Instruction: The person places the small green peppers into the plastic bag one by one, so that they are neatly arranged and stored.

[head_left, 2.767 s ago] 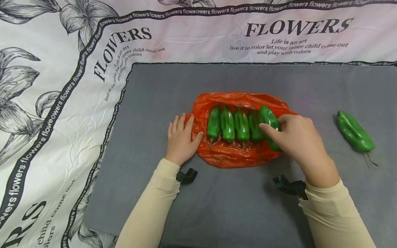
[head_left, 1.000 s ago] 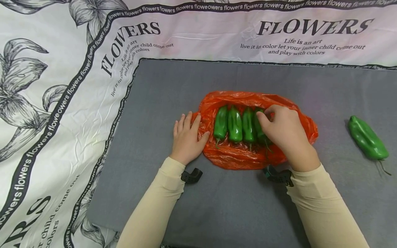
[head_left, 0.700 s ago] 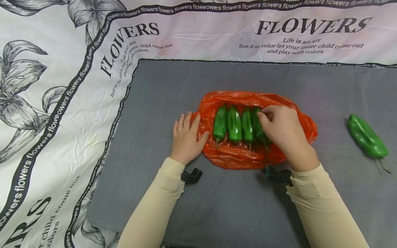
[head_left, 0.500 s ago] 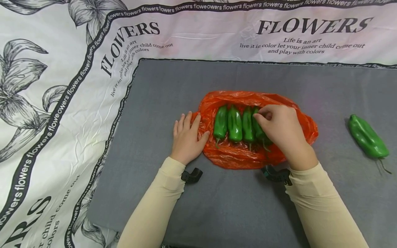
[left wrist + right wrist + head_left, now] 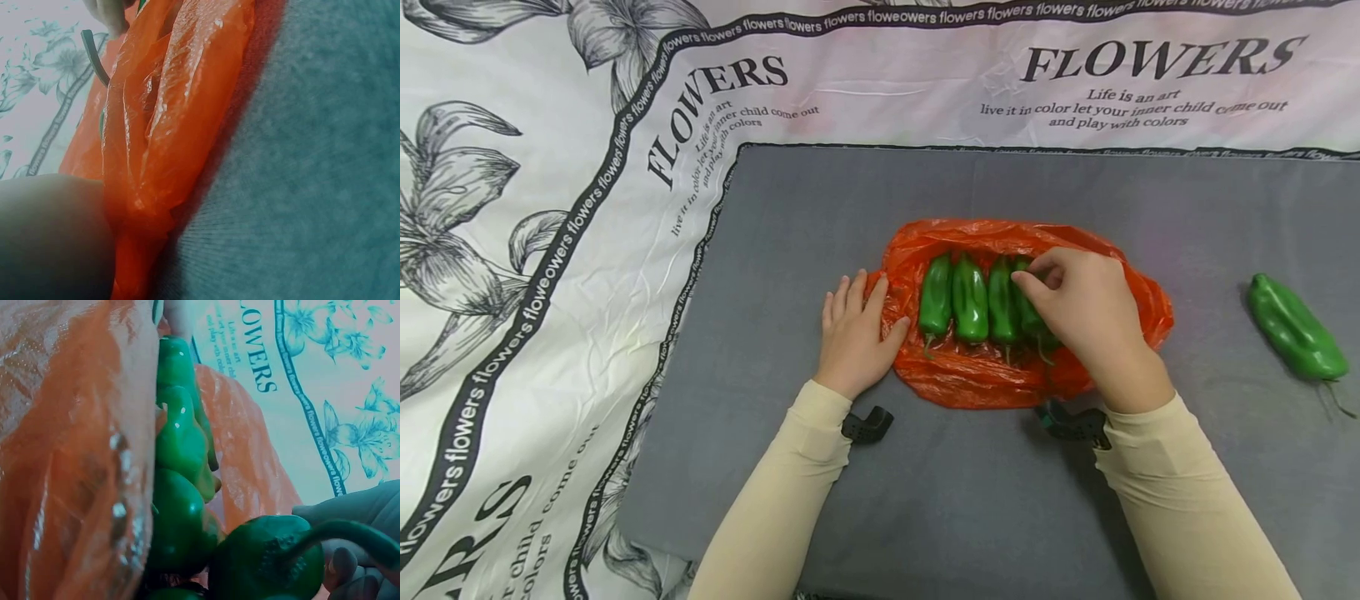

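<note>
An orange-red plastic bag lies spread on the grey tabletop with its mouth facing up. Several long green peppers sit side by side in it, stems toward the person. At the bag's left end my left hand rests flat on the plastic, fingers straight and apart. Over the right part of the bag my right hand bends its thumb and fingers about a green pepper; the hand hides much of the bag's right end from above. The right wrist view shows this pepper's thick stem close to the fingers.
One more green pepper lies apart on the grey tabletop, right of the bag. A white cloth printed with flowers borders the grey area at the back and left. Dark wrist-worn devices project beside both wrists.
Since the oldest frame, my right hand has moved left and lower into the bag with the pepper it held up. The left hand stays on the bag's left edge; the view has shifted slightly.
</note>
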Demonstrator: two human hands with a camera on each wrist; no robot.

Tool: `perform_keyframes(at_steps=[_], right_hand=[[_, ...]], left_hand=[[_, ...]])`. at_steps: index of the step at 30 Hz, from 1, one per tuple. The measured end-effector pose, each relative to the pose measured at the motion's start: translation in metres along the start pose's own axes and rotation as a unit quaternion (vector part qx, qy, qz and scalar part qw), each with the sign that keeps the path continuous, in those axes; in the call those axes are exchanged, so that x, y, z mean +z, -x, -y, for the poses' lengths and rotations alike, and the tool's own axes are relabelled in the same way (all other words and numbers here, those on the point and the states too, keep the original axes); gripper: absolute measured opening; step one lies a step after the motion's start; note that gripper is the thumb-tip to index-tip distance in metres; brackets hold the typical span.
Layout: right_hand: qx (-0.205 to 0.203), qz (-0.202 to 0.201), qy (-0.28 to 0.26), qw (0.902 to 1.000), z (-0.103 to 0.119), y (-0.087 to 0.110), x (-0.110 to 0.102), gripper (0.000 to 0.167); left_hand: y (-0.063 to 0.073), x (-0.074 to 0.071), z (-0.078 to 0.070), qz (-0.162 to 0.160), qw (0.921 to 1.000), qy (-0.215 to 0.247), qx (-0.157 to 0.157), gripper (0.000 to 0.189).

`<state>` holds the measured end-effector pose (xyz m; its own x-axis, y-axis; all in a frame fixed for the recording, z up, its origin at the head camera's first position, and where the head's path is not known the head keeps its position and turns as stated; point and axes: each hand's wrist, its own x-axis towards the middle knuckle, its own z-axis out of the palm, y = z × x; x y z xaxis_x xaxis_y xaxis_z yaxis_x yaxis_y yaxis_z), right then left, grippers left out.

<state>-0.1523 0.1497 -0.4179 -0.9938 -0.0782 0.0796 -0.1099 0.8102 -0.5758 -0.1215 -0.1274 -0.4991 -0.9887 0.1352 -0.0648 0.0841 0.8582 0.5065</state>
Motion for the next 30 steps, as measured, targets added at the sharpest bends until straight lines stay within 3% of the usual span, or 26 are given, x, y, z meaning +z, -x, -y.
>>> perform_keyframes(at_steps=[11,18,30], right_hand=[[0.019,0.012,0.019,0.9996,-0.003,0.006,-0.009,0.037],[0.054,0.013,0.036,0.9978,-0.006,0.013,-0.02,0.042],[0.066,0.002,0.039,0.997,-0.013,0.017,-0.038,0.047]], left_hand=[[-0.001,0.002,0.0,-0.002,1.0,0.003,0.003,0.071],[-0.001,0.003,-0.001,-0.002,1.0,0.004,0.003,0.071],[-0.001,0.001,-0.001,-0.011,0.9999,-0.002,0.004,0.071]])
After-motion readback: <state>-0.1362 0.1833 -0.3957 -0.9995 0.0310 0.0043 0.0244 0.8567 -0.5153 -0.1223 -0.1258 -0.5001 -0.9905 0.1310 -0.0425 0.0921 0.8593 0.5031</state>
